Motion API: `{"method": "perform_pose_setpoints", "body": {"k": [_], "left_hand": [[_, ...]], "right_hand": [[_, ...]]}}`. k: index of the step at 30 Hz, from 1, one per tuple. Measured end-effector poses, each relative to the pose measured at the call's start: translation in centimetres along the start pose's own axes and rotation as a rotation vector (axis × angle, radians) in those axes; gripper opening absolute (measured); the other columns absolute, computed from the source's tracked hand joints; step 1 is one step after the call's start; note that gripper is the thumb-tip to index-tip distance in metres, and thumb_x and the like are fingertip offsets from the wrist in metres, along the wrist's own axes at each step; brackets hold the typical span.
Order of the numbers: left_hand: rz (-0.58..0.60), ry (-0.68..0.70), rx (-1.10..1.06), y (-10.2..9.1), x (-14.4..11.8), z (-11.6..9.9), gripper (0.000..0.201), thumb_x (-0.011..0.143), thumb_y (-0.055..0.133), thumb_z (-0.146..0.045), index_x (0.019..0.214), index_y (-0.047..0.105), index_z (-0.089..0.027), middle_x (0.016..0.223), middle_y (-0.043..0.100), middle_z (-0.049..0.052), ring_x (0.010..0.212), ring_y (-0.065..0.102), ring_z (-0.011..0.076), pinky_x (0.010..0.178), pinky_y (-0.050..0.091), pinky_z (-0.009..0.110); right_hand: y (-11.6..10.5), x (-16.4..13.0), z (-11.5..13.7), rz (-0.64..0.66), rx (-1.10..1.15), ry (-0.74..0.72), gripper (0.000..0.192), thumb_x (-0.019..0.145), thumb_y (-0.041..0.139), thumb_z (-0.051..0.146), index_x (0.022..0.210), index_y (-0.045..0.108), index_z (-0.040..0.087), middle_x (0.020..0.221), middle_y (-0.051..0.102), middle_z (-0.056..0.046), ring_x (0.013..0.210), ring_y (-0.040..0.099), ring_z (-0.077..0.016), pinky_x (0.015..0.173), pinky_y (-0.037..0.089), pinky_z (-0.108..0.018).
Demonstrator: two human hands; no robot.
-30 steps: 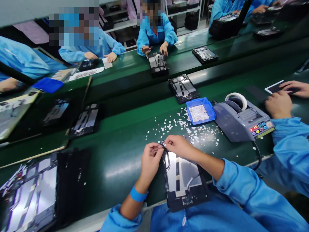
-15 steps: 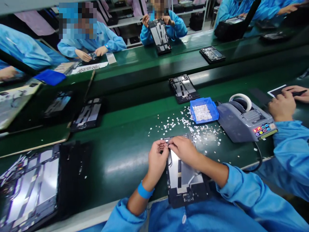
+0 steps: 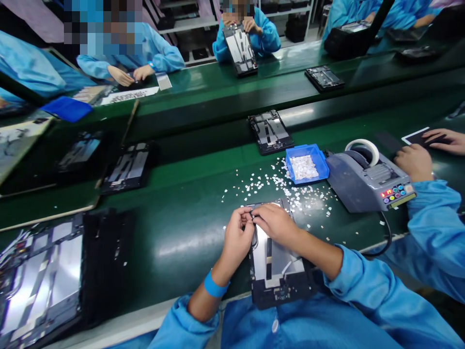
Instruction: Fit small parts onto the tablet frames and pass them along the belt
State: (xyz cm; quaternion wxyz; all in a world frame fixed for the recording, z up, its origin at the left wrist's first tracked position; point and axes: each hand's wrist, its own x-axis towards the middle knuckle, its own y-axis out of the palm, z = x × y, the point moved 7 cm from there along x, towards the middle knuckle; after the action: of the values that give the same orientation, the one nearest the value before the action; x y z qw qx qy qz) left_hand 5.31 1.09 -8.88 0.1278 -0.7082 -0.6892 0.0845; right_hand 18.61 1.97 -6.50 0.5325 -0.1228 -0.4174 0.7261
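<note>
An opened tablet [image 3: 278,261] lies in front of me at the bench edge, its metal plate, dark strips and a white cable exposed. My left hand [image 3: 238,230] is at the tablet's upper left corner, fingers curled and pinched together. Against it, my right hand [image 3: 274,223] reaches over the tablet's top with thumb and fingers pinched at the same corner. What the fingertips hold is too small and hidden to make out. Small white paper pieces [image 3: 279,182] are scattered on the bench just beyond the tablet.
A blue tray [image 3: 307,165] of white pieces stands beside a grey tape dispenser [image 3: 370,179]. Another opened tablet [image 3: 271,131] lies behind the tray. More opened devices [image 3: 43,276] are at left. A co-worker's hands [image 3: 417,157] are at right; other people sit across the bench.
Both my hands stay pinched at the tablet's corner with hardly any movement. The tablet on the belt has shifted slightly left. Across the bench, a person's hands have moved along the raised tablet's top.
</note>
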Motion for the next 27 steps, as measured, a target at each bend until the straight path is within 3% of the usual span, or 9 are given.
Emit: {"method": "perform_pose_setpoints", "body": {"k": [6,13,17,19,21,25,27], "left_hand": [[-0.008,0.094,0.183,-0.6,-0.3,-1.1,0.027,0.093,0.056,-0.019,0.12,0.06,-0.021,0.097,0.07,0.004,0.087,0.068,0.0171,0.08,0.055,0.03],[-0.012,0.237,0.277,-0.8,-0.8,-1.9,0.028,0.091,0.056,-0.015,0.118,0.063,-0.022,0.1,0.071,0.005,0.088,0.068,0.0174,0.081,0.054,0.031],[-0.001,0.232,0.217,-0.6,-0.7,-1.8,0.028,0.09,0.056,-0.015,0.116,0.064,-0.022,0.098,0.069,0.004,0.089,0.066,0.0179,0.082,0.053,0.032],[-0.026,0.139,0.114,-0.9,-0.4,-1.3,0.027,0.09,0.057,-0.016,0.115,0.063,-0.022,0.096,0.067,0.004,0.088,0.065,0.0177,0.08,0.052,0.031],[-0.051,0.012,-0.043,-1.2,0.0,-0.4,0.027,0.087,0.058,-0.016,0.114,0.061,-0.021,0.092,0.063,0.002,0.084,0.064,0.0161,0.076,0.051,0.028],[-0.049,-0.155,-0.316,-1.3,0.8,1.0,0.029,0.081,0.063,-0.017,0.11,0.058,-0.02,0.082,0.056,-0.003,0.078,0.062,0.0135,0.073,0.05,0.025],[-0.066,-0.188,-0.376,-1.4,1.0,1.4,0.03,0.08,0.065,-0.018,0.109,0.058,-0.02,0.081,0.055,-0.004,0.077,0.061,0.0131,0.073,0.05,0.025]], "right_hand": [[-0.1,0.3,0.2,0.062,0.064,0.081,0.014,0.094,0.06,0.015,0.096,0.074,0.018,0.095,0.077,-0.008,0.09,0.069,-0.0216,0.085,0.049,-0.031],[-0.1,0.1,-1.4,0.022,0.434,0.425,0.012,0.085,0.062,0.015,0.081,0.072,0.02,0.079,0.075,0.001,0.071,0.066,-0.0142,0.065,0.044,-0.022],[-0.6,0.2,-0.7,-0.008,0.315,0.367,0.014,0.084,0.059,0.013,0.077,0.069,0.021,0.076,0.072,0.002,0.07,0.063,-0.0138,0.066,0.041,-0.023],[-2.3,0.5,-0.8,-0.064,0.194,0.296,0.015,0.085,0.057,0.013,0.077,0.067,0.021,0.078,0.072,0.0,0.072,0.062,-0.0144,0.069,0.04,-0.024],[-5.6,0.9,-2.3,-0.176,0.054,0.278,0.017,0.088,0.054,0.015,0.078,0.067,0.02,0.08,0.071,-0.002,0.074,0.061,-0.0155,0.071,0.04,-0.025],[-13.9,1.3,-8.0,-0.407,-0.408,0.456,0.025,0.096,0.053,0.028,0.078,0.068,0.018,0.077,0.066,-0.008,0.075,0.057,-0.0215,0.071,0.038,-0.031],[-15.5,1.4,-9.0,-0.417,-0.55,0.444,0.02,0.095,0.053,0.023,0.093,0.071,0.016,0.09,0.068,-0.013,0.083,0.058,-0.0253,0.075,0.038,-0.034]]}}
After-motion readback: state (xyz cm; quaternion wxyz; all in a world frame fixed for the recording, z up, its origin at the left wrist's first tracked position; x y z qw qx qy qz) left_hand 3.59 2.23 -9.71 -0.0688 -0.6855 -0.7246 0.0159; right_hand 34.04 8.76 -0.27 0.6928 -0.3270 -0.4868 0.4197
